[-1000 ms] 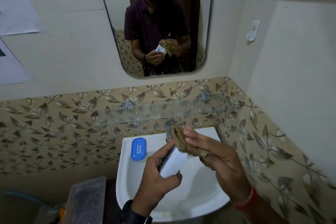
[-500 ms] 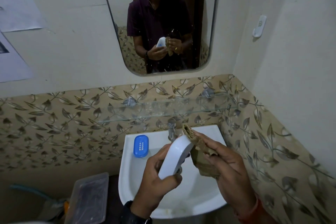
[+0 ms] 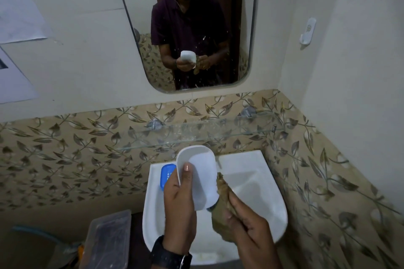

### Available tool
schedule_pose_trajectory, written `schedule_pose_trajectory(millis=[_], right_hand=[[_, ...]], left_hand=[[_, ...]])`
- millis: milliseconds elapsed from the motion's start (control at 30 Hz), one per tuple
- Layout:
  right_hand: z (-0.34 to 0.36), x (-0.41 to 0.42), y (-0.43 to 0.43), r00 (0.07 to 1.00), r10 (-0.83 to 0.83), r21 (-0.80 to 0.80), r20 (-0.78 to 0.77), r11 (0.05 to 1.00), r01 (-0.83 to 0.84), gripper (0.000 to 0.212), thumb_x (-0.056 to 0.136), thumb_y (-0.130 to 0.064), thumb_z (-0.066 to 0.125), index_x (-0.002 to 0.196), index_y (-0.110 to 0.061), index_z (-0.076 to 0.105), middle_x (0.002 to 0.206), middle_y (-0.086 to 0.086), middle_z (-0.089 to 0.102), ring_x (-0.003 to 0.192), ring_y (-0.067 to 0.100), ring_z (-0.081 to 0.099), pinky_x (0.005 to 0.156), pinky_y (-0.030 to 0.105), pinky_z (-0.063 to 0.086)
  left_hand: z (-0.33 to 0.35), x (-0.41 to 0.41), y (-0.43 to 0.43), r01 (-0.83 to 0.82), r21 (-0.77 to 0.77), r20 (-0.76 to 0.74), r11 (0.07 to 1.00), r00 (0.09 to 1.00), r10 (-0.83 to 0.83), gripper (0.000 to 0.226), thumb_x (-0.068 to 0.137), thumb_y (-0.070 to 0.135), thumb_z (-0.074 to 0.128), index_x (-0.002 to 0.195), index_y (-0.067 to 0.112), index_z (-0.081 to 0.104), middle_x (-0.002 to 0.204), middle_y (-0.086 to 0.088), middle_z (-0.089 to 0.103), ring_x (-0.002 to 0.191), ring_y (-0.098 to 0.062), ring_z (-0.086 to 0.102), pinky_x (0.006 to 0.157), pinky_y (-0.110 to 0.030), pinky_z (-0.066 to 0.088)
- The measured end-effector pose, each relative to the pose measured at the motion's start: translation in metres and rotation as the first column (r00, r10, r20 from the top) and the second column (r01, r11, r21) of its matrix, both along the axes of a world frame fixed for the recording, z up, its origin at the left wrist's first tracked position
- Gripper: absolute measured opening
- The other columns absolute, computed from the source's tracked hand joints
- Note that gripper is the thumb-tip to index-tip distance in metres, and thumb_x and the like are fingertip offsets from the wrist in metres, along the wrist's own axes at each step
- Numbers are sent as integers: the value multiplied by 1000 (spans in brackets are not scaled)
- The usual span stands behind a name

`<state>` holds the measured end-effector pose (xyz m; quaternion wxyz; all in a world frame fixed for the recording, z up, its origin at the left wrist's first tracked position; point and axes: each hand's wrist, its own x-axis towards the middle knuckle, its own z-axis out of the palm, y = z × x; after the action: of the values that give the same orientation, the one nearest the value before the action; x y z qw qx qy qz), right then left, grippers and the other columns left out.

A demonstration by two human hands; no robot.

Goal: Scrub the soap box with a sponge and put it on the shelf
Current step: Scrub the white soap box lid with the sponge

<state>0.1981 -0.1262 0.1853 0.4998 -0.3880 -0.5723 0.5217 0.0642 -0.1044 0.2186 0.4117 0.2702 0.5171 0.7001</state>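
My left hand [image 3: 178, 209] grips a white soap box [image 3: 202, 178] upright over the basin, its hollow inside facing me, thumb on its rim. Beside it, my right hand [image 3: 247, 229] holds a brown sponge [image 3: 220, 199] pressed against the box's lower right edge. A glass shelf [image 3: 203, 134] runs along the leaf-patterned wall just above and behind the box. On the basin's back left corner lies the blue soap box part [image 3: 166, 173], partly hidden by the white one.
White wash basin [image 3: 271, 199] below my hands; its tap is hidden behind the box. A mirror [image 3: 190, 28] hangs above the shelf, a wall hook [image 3: 308, 31] to the right. A clear plastic container [image 3: 107, 240] sits lower left.
My left hand turned and raised the white box, so its hollow side now faces me. The sponge dropped from the box's top to its lower right edge.
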Motion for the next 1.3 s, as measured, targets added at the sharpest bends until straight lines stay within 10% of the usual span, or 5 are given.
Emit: schedule_pose_trajectory(millis=[233, 600, 867, 1033, 1300], right_hand=[[30, 0, 39, 1000, 23, 27, -20, 999, -23, 43, 98, -7, 50, 133, -32, 54, 124, -21, 64, 124, 24, 52, 97, 49, 51], [-6, -8, -15, 999, -45, 14, -3, 999, 45, 58, 93, 8, 52, 120, -43, 62, 128, -25, 61, 125, -3, 50, 106, 16, 39], [34, -7, 45, 999, -25, 2, -40, 1000, 25, 42, 98, -6, 50, 129, -34, 58, 125, -21, 64, 118, 12, 60, 92, 55, 52], [1, -2, -2, 999, 27, -26, -32, 999, -28, 45, 96, -10, 56, 120, -47, 61, 127, -27, 61, 124, -4, 52, 102, 22, 44], [21, 1, 37, 998, -54, -15, 26, 998, 55, 43, 97, 0, 50, 132, -23, 56, 128, -12, 65, 112, 1, 60, 98, 26, 46]], left_hand=[[-19, 2, 1, 153, -34, -156, 988, 975, -156, 23, 99, 30, 54, 106, 34, 76, 102, 1, 79, 91, -14, 74, 72, -27, 60], [-21, -10, 9, 40, -122, 59, 992, 998, -33, 24, 100, 23, 56, 117, 11, 69, 115, -18, 74, 108, -39, 67, 89, -50, 55], [-22, -2, 8, 113, -114, -13, 987, 993, -116, 22, 100, 22, 55, 111, 17, 74, 107, -7, 79, 100, -30, 72, 91, -49, 55], [-28, -4, 4, 27, -126, 15, 992, 1000, -25, 24, 100, 22, 57, 120, 14, 69, 113, -9, 76, 105, -32, 70, 96, -53, 54], [-52, 7, -9, 164, -180, -142, 970, 971, -191, 22, 102, 23, 55, 107, 21, 76, 103, 2, 80, 98, -20, 74, 75, -22, 57]])
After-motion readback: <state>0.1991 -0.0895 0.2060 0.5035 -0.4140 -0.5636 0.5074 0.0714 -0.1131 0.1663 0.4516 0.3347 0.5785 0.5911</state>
